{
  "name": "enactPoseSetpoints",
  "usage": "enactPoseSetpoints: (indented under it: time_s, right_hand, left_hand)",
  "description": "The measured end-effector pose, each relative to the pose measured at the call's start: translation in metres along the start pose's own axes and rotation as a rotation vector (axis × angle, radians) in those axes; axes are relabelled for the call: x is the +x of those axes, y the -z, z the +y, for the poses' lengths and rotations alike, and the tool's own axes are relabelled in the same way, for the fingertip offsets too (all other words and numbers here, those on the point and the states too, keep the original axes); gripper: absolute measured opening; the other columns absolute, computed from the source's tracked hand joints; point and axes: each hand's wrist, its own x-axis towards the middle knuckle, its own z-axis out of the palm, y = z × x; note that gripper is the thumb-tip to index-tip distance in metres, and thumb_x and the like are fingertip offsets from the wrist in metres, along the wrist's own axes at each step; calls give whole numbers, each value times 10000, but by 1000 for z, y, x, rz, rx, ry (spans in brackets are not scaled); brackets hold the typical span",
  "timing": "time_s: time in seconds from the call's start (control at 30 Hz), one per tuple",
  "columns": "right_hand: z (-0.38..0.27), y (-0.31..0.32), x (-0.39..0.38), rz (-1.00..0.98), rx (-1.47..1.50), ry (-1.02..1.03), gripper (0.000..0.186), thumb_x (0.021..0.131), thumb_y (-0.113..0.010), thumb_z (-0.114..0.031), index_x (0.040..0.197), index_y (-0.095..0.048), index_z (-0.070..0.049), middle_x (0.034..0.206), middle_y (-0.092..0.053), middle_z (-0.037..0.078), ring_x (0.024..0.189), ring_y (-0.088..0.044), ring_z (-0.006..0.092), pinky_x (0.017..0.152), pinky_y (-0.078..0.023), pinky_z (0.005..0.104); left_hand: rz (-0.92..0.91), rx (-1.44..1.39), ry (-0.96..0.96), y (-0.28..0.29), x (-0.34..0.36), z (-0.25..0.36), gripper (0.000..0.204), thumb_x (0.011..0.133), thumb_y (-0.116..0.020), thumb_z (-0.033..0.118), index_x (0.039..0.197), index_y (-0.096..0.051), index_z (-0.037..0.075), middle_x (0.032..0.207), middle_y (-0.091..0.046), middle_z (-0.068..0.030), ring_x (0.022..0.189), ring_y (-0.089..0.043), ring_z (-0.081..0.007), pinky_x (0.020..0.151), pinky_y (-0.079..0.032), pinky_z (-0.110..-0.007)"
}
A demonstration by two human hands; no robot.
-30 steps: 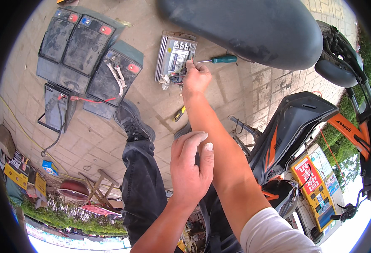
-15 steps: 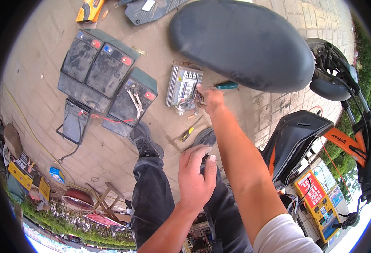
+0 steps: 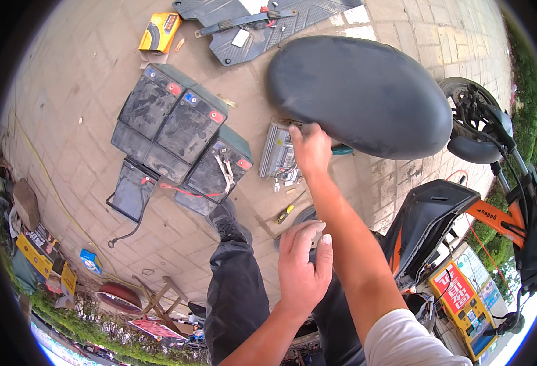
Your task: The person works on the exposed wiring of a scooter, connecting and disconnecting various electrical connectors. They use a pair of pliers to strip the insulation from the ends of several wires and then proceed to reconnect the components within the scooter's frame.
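My right hand reaches over a silver finned controller with wires at its lower end; the fingers are blurred. A teal-handled screwdriver lies beside that hand, under the edge of a black padded seat. My left hand hangs empty above my legs, near my right forearm, fingers loosely curved and thumb apart. Left of the controller stand several black batteries with red and blue terminals, a pale strap and a red lead. A yellow screwdriver lies below the controller.
A black floor panel and yellow box lie at the top. An orange-and-black scooter fills the right, with a yellow machine. A wooden stool, red basin and yellow cord are at the lower left.
The view has shifted, bringing more of the floor panel and yellow box in. My right hand has moved up over the controller, toward the seat. My left hand keeps a similar curved shape.
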Motion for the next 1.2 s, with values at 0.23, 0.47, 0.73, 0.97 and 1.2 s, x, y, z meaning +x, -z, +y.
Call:
enactPoseSetpoints:
  time_s: [0.23,0.47,0.73,0.97,1.2]
  right_hand:
    - [-151,-35,136,-167,833,-163,304,822,-761,-214,822,-666,75,810,-693,180,721,-649,284,747,-515,398]
    - [-180,-90,185,-50,537,-191,225,857,-736,-146,850,-636,55,775,-649,125,626,-619,227,551,-512,354]
    - [-172,-46,140,-250,821,-85,199,891,-703,-144,915,-620,35,775,-622,94,643,-595,198,587,-517,343]
    - [-6,6,-43,-179,1203,-383,155,957,-606,-150,1016,-568,-12,904,-610,76,816,-597,169,750,-526,349]
    - [80,-62,-147,-251,1028,-533,230,923,-654,-195,1044,-607,-5,962,-627,41,882,-577,112,792,-488,287]
  left_hand:
    - [23,263,-16,18,-1,-22,230,828,-653,99,1047,-619,38,1063,-636,-105,993,-578,-316,867,-429,-434]
    - [-27,338,-32,23,-7,-18,266,800,-671,142,1046,-613,59,1063,-621,-69,1012,-579,-263,915,-402,-409]
    - [-80,348,50,22,-9,-19,253,816,-670,199,1030,-620,73,1077,-615,-70,1029,-572,-271,917,-415,-419]
    - [-386,689,266,36,-11,-37,240,857,-648,230,1030,-653,64,1030,-656,-94,1012,-597,-310,854,-469,-443]
    - [-208,650,211,22,-8,-51,264,887,-635,219,1034,-637,0,998,-656,-170,990,-595,-364,858,-475,-447]
